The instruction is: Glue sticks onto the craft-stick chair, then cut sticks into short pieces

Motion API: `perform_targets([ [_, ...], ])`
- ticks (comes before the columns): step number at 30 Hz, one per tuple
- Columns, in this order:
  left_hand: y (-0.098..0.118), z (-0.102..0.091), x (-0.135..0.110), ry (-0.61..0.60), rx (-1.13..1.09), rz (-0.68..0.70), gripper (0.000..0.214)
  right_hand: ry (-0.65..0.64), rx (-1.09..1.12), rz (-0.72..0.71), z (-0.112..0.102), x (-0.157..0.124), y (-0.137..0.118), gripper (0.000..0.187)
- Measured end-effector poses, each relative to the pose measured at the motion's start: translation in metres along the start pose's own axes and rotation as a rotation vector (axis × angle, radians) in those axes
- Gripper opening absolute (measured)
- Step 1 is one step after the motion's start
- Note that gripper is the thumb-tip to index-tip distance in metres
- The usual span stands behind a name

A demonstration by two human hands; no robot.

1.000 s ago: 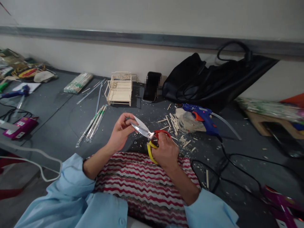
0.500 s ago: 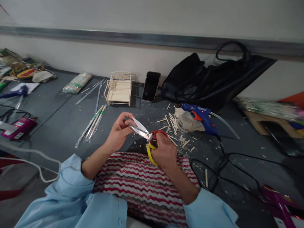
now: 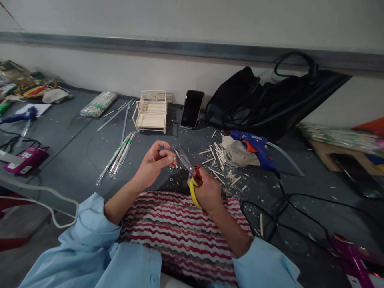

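Observation:
My right hand (image 3: pixel 208 191) is closed around the red and yellow handles of a pair of scissors (image 3: pixel 185 161). Their blades point up and left, blurred and close together, just right of my left hand (image 3: pixel 156 165). My left thumb and index finger pinch a small pale wooden stick piece (image 3: pixel 174 159); only its end shows past the fingertips. Cut stick bits (image 3: pixel 218 156) and crumbs lie on the dark table to the right. Behind the hands stands a small model of pale sticks (image 3: pixel 151 114), shaped like furniture with rails.
A blue glue gun (image 3: pixel 257 148) rests at right, its black cord (image 3: pixel 295 214) running across the table. A phone (image 3: pixel 191 109) leans near a black bag (image 3: pixel 249 102). Plastic-wrapped sticks (image 3: pixel 121 154) and another pack (image 3: pixel 99 104) lie left. A striped cloth (image 3: pixel 180 232) covers my lap.
The scissor blades have swung from open around my left fingertips to nearly together and slightly right of them. My left hand has shifted slightly right, and the stick end now shows.

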State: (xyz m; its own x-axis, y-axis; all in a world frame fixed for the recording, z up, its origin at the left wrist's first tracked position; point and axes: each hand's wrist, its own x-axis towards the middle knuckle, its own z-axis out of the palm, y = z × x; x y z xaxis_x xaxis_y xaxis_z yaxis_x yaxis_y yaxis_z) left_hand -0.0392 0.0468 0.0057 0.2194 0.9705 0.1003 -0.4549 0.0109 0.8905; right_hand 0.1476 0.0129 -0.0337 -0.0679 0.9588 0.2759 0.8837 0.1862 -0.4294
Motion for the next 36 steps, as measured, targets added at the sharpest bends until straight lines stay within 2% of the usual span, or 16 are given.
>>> perform_targets([
  [7, -0.0019, 0.0002, -0.001, -0.002, -0.039, -0.012, 0.031, 0.027, -0.082, -0.029, -0.0028, 0.001, -0.0021, 0.011],
  [15, 0.0008, 0.0066, -0.0024, 0.057, -0.045, -0.048, 0.039, 0.083, -0.139, -0.076, -0.0037, 0.0001, -0.0045, 0.013],
  [28, 0.0018, 0.0042, -0.0021, 0.036, -0.037, -0.044, 0.037, 0.067, -0.167, -0.104, -0.004, -0.0004, -0.005, 0.011],
  [36, 0.0012, 0.0007, -0.001, -0.001, -0.027, -0.027, 0.032, 0.034, -0.172, -0.074, -0.0009, -0.0028, -0.0015, 0.01],
])
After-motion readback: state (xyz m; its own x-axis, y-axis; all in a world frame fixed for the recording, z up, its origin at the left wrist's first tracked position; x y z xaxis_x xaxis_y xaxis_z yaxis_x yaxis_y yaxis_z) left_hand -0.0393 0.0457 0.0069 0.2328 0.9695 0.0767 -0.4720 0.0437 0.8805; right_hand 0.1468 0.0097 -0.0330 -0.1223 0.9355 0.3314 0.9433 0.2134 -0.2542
